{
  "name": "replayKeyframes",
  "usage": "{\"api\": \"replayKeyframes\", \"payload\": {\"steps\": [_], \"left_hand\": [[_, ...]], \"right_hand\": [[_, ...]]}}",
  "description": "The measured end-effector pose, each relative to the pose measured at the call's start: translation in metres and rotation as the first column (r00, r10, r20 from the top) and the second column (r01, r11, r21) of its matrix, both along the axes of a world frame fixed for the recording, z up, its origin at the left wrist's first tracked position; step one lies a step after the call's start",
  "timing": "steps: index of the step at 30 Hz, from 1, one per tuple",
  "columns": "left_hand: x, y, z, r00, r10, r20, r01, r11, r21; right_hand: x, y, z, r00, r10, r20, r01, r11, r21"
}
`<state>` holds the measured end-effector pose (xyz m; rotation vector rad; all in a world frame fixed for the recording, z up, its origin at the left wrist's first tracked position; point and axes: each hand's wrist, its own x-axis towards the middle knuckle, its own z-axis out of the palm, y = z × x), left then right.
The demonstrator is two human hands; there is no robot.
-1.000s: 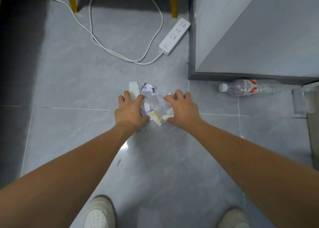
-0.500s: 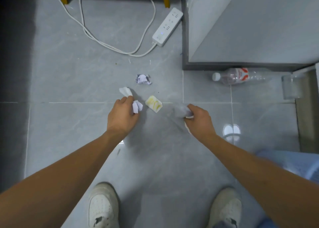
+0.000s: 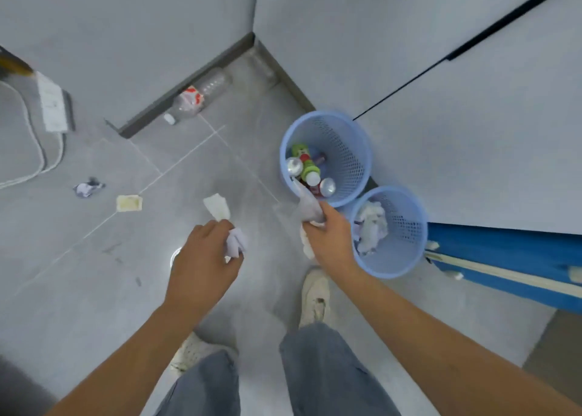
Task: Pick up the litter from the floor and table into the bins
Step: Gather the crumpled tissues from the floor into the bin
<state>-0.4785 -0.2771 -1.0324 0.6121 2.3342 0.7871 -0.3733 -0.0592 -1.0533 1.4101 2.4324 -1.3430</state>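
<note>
While the person stands over the grey tile floor, both hands are closed on litter: left hand pinches crumpled white paper, with a second strip of tissue sticking up past the fingers; right hand grips a clear plastic wrapper plus a bit of white paper, held just beside the near rim of the far blue mesh bin. That bin holds cans and a green bottle. The nearer blue mesh bin, touching or almost touching the first, holds wadded paper. On the floor, well left of the hands: a yellowish square wrapper and a crumpled paper ball. A clear plastic bottle lies along the skirting. A power strip with white cable sits far left.
</note>
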Motion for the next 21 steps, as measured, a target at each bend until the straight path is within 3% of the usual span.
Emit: {"api": "replayKeyframes", "payload": {"steps": [4, 7, 10, 14, 18, 19, 21], "left_hand": [[0.043, 0.089, 0.019, 0.987, -0.133, 0.087, 0.124, 0.987, 0.099], [0.087, 0.153, 0.007, 0.956, -0.264, 0.125, 0.245, 0.958, 0.149], [0.131, 0.214, -0.009, 0.936, -0.338, 0.094, 0.332, 0.940, 0.080], [0.181, 0.288, -0.050, 0.890, -0.450, 0.066, 0.455, 0.886, -0.086], [0.199, 0.324, -0.093, 0.840, -0.534, 0.097, 0.538, 0.795, -0.281], [0.200, 0.325, -0.096, 0.834, -0.545, 0.087, 0.542, 0.781, -0.311], [0.195, 0.315, -0.094, 0.841, -0.541, 0.019, 0.517, 0.792, -0.324]], "right_hand": [[0.093, 0.068, 0.010, 0.953, -0.236, 0.188, 0.230, 0.972, 0.052], [0.145, 0.117, -0.002, 0.869, -0.404, 0.285, 0.397, 0.914, 0.086], [0.179, 0.155, -0.018, 0.805, -0.472, 0.360, 0.464, 0.879, 0.113], [0.198, 0.193, -0.046, 0.783, -0.432, 0.448, 0.440, 0.893, 0.092], [0.198, 0.204, -0.063, 0.854, -0.337, 0.397, 0.435, 0.881, -0.187], [0.198, 0.203, -0.062, 0.872, -0.289, 0.395, 0.389, 0.899, -0.202], [0.199, 0.196, -0.057, 0.893, -0.225, 0.390, 0.279, 0.956, -0.086]]}}
